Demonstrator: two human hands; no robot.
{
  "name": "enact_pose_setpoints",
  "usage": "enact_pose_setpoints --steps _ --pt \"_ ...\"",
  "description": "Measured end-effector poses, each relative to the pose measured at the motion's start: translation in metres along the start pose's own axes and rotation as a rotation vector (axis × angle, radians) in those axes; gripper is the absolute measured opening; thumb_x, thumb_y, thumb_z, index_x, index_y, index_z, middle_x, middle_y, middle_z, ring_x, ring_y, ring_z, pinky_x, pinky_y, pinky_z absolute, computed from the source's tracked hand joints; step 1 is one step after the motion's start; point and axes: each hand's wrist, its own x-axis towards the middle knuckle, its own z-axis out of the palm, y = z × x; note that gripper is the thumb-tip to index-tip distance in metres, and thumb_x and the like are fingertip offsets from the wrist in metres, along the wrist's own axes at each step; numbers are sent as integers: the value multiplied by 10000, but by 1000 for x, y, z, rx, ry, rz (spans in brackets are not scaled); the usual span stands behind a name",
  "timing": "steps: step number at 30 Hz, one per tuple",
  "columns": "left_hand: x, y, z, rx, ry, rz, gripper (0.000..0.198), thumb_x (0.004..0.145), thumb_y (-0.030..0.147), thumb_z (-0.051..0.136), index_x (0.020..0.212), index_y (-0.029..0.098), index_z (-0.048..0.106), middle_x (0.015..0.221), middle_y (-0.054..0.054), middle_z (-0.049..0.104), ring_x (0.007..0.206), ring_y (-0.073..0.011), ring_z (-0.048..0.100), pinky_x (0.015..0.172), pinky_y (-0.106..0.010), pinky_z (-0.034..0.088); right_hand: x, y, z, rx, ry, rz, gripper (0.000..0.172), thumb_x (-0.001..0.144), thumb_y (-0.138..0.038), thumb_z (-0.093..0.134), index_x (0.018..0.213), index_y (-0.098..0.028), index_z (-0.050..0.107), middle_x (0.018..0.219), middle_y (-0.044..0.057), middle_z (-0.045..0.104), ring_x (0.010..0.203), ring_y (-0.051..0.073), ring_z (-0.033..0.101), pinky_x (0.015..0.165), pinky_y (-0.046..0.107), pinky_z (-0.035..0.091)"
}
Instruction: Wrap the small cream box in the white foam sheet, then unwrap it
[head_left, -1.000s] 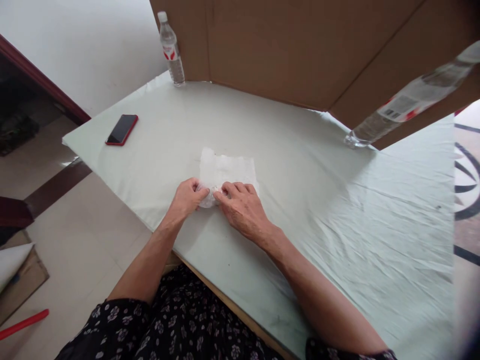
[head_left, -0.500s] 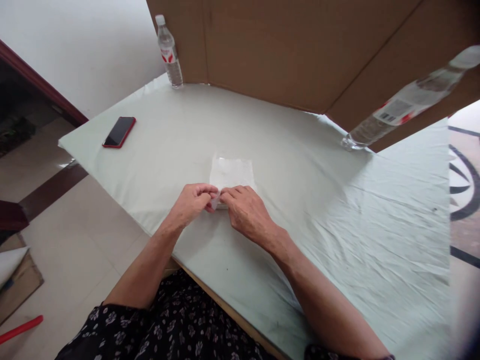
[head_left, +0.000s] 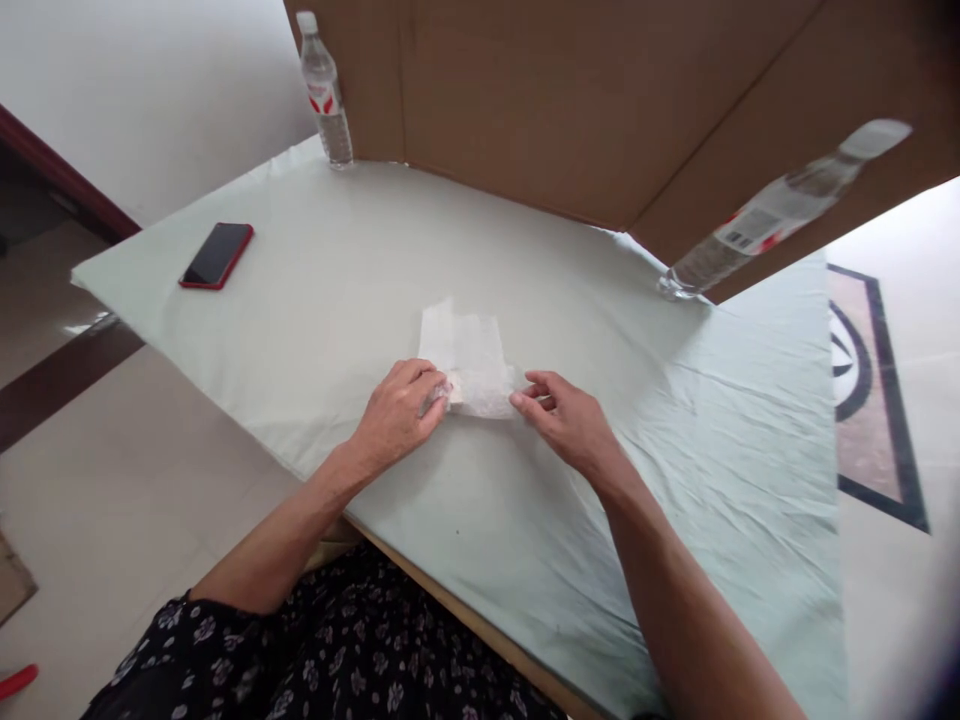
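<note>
The person's left hand [head_left: 397, 412] grips the crumpled near-left corner of a white translucent wrap [head_left: 469, 345]. At the near-right corner, the right hand [head_left: 568, 418] has thumb and fingers curled at the edge; whether they pinch it cannot be told. The wrap lies on a pale green cloth [head_left: 570, 280]. Farther out are a red-cased phone [head_left: 217, 256], two bottles [head_left: 325, 100] and a cardboard panel [head_left: 517, 100].

White translucent sheet [head_left: 469, 342] with near left corner hidden by left hand [head_left: 397, 410], pale bit [head_left: 456, 389] beside the fingers too small to identify, cardboard [head_left: 517, 100] cut off at top, red object [head_left: 16, 682] cropped by left edge, print on farther bottle [head_left: 324, 98] illegibly small
</note>
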Motion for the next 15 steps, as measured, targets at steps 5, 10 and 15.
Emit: enact_pose_setpoints --steps 5,10,15 --pt "-2 2 5 -19 15 21 195 907 174 546 1056 168 671 1080 -112 671 1045 -246 608 916 -375 516 3 -2 19 203 -101 165 647 869 -501 635 1405 -168 491 981 116 730 578 197 678 498 329 519" --pt "1 5 3 68 -16 48 173 905 185 560 1022 177 686 1041 -104 674 961 -241 592 881 -379 501 13 -10 35 222 -34 158 802 862 -511 636 1510 -142 340 870 86 717 539 204 641 499 345 513" --pt "5 6 0 175 -48 90 161 906 191 565 986 170 704 1017 -99 680 915 -237 588 841 -368 496 18 -14 45 177 52 72 856 798 -457 674 1501 -100 340 795 45 680 656 219 618 625 365 520"
